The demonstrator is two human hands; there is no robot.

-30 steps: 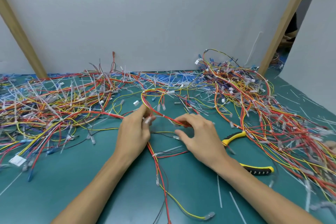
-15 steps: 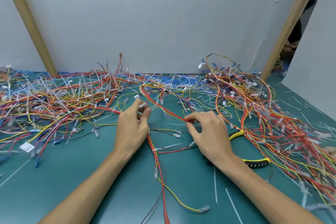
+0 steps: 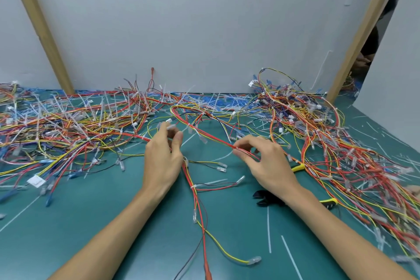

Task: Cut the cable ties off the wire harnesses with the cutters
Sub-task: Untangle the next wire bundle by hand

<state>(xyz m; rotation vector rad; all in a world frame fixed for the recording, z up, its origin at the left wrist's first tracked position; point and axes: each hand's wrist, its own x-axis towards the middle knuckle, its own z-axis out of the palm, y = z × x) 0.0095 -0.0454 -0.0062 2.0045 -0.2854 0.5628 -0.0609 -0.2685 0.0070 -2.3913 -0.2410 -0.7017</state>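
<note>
Mid-frame, your left hand (image 3: 163, 159) and right hand (image 3: 264, 161) each pinch the wire harness (image 3: 209, 136), stretching it taut between them, likely to expose a spot for cutting, while the cutters (image 3: 263, 199) lie unheld under your right wrist

Left hand (image 3: 162, 159) and right hand (image 3: 268, 163) pinch a red-and-yellow wire harness (image 3: 211, 137) between them; cutters (image 3: 263, 199) lie under the right wrist.

Matt green mat (image 3: 95, 223); bare wood posts (image 3: 43, 29); plastic-sheathed wires (image 3: 213, 137).
</note>
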